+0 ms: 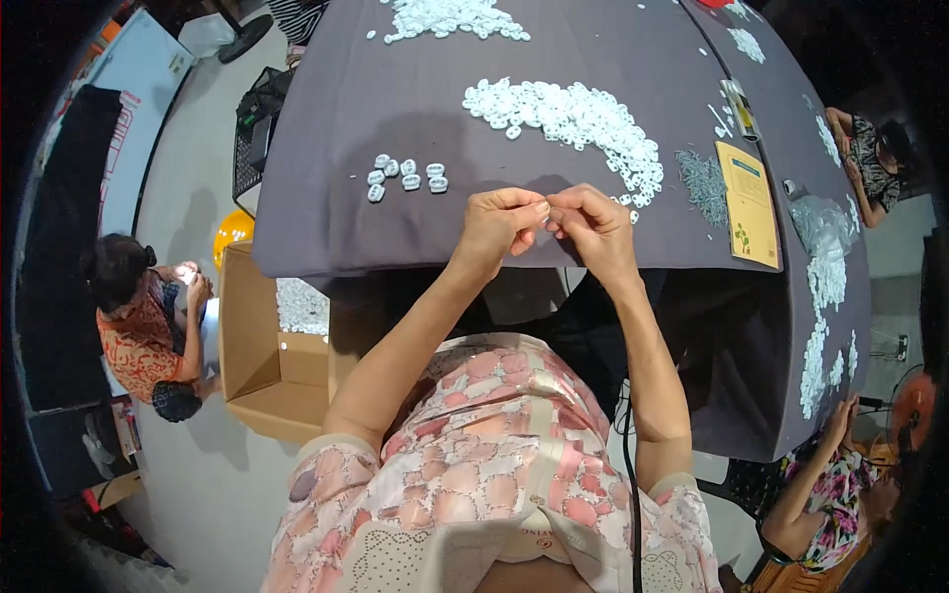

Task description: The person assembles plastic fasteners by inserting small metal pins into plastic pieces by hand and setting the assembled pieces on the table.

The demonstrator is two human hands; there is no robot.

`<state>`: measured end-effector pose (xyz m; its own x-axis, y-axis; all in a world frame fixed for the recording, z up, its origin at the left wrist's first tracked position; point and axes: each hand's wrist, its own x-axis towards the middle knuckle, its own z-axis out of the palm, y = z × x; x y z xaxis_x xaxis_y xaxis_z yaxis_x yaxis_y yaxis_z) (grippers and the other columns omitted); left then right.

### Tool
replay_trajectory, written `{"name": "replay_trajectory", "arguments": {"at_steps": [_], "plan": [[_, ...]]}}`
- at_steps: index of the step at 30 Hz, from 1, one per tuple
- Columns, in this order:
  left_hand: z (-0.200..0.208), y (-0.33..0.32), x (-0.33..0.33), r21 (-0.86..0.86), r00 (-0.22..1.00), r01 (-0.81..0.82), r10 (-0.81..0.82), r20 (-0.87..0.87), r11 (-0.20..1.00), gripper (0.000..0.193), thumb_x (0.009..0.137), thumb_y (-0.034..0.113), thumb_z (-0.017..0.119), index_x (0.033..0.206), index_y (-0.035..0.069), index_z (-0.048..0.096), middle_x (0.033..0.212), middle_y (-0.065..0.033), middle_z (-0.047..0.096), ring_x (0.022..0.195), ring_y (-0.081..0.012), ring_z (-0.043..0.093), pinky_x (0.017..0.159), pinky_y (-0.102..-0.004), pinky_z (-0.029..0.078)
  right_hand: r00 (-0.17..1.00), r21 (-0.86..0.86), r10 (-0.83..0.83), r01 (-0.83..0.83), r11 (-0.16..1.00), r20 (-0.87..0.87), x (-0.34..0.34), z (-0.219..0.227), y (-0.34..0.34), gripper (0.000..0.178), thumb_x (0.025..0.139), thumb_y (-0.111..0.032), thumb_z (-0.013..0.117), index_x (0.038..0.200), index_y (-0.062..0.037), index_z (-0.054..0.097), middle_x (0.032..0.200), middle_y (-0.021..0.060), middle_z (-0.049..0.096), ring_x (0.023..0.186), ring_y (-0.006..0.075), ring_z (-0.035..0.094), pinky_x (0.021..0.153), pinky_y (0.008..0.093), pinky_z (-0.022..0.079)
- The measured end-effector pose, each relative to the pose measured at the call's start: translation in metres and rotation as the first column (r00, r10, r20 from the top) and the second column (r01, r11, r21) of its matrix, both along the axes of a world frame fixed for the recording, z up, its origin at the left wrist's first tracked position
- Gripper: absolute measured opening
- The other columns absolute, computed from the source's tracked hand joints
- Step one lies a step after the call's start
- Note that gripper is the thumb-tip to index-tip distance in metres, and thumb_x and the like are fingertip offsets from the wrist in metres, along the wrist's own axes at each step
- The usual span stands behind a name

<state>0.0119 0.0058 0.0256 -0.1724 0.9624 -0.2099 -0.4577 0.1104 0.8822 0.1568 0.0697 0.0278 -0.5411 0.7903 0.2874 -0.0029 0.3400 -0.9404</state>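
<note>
Over the near edge of the grey-covered table, my left hand (pixel 497 229) and my right hand (pixel 596 225) meet, fingertips pinched together. What they hold is small and mostly hidden by the fingers; I cannot make out its kind. Just beyond my hands lies a curved heap of small white oval plastic pieces (pixel 563 111), its tail ending close to my right hand. To the left sits a small group of thicker white oval pieces (pixel 409 182) with dark markings, set apart from the heap.
A pile of small grey pins (pixel 702 186) lies beside a yellow booklet (pixel 749 203) at the right. Another white heap (pixel 450 18) is at the far side. An open cardboard box (pixel 272 385) stands on the floor at left. Several people sit around, one at left (pixel 148 316).
</note>
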Motion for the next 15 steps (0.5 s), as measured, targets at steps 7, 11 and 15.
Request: {"name": "replay_trajectory", "arguments": {"at_steps": [7,11,15], "plan": [[-0.01,-0.006,-0.01,0.052,0.999,0.017,-0.019,0.042,0.999,0.014,0.087,0.005,0.058,0.097,-0.003,0.063,0.07,-0.0028,0.06,0.054,-0.0066,0.052,0.043,-0.0198,0.04,0.998,-0.056,-0.051,0.052,0.997,0.023,-0.011,0.001,-0.011,0.004,0.087,-0.006,0.056,0.086,-0.0012,0.057,0.063,-0.0006,0.054,0.053,0.0045,0.048,0.048,0.0215,0.039],[-0.013,-0.008,-0.012,0.134,0.995,-0.013,0.026,-0.093,0.991,0.015,0.086,0.002,0.058,0.099,-0.004,0.062,0.077,-0.0063,0.064,0.059,-0.0088,0.058,0.047,-0.0206,0.047,0.999,-0.121,-0.033,0.037,0.992,0.037,-0.017,0.004,-0.02,0.005,0.088,-0.006,0.055,0.087,-0.0006,0.057,0.064,-0.0004,0.054,0.055,0.0042,0.049,0.049,0.0208,0.04],[-0.01,-0.01,-0.007,0.147,0.99,-0.113,0.123,-0.062,0.983,0.016,0.084,0.001,0.06,0.099,-0.004,0.062,0.08,-0.0088,0.066,0.062,-0.0103,0.061,0.048,-0.0202,0.048,0.998,-0.155,-0.043,0.037,0.987,-0.036,-0.02,-0.003,-0.021,0.005,0.089,-0.004,0.055,0.09,-0.0001,0.057,0.072,0.0,0.058,0.06,0.0045,0.052,0.054,0.0194,0.043]]}}
